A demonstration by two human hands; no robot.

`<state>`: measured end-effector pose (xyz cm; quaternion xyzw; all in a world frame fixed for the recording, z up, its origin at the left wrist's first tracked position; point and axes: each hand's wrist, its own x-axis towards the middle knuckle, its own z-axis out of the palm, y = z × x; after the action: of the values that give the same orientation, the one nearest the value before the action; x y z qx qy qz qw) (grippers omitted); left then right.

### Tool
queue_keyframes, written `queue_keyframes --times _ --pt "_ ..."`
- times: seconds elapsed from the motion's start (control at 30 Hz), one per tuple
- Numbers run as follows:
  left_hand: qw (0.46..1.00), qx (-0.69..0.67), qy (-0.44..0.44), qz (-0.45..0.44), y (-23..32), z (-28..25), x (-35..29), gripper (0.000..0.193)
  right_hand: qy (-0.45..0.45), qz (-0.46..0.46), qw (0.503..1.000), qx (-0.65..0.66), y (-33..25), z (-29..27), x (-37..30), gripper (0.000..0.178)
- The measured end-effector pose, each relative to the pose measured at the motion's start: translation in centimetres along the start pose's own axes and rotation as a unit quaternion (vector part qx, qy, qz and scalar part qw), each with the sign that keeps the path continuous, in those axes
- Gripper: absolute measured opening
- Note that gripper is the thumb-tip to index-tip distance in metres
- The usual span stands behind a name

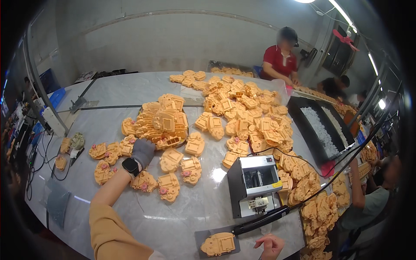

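Note:
My left hand (144, 152), in a grey glove with a dark watch at the wrist, reaches to the near edge of a heap of orange-yellow plastic housings (167, 121). Its fingertips are hidden against the heap, so their grip does not show. Around it lie loose housings, some with pink parts, such as one housing (168, 187). My bare right hand (270, 247) is at the lower edge, fingers loosely bent and apart, holding nothing visible. To its left, a single housing (218, 244) lies on a dark mat (201, 236), beside a black powered screwdriver (262, 220).
A black and silver box-shaped machine (255, 186) stands right of centre. More housings (242, 104) spread behind and right of it. Black trays (318, 125) hold white pieces. A co-worker in red (281, 63) sits at the far side; another person (368, 203) works at right. Cables cross the left side.

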<state>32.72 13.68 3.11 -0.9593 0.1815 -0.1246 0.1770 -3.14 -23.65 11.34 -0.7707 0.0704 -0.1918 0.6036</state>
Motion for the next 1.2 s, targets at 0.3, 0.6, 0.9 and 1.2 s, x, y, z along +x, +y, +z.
queue_keyframes --times 0.3,0.6,0.9,1.2 --pt "0.901 -0.341 0.232 -0.139 -2.6 -1.0 -9.1 0.017 0.021 -0.014 1.0 0.006 0.0 1.0 -0.9 0.027" --pt "0.915 -0.242 -0.096 -0.308 -6.4 -2.7 -6.2 0.035 0.004 -0.088 0.994 -0.059 0.5 2.0 -0.9 0.033" --pt "0.925 -0.146 -0.198 -0.289 -6.9 -0.4 -4.2 0.035 -0.029 -0.001 1.0 -0.007 0.3 2.8 -0.3 0.019" --pt "0.947 -0.226 -0.189 -0.127 -9.6 3.7 -0.7 0.033 -0.087 0.024 0.996 0.005 -0.3 2.7 -0.2 0.019"
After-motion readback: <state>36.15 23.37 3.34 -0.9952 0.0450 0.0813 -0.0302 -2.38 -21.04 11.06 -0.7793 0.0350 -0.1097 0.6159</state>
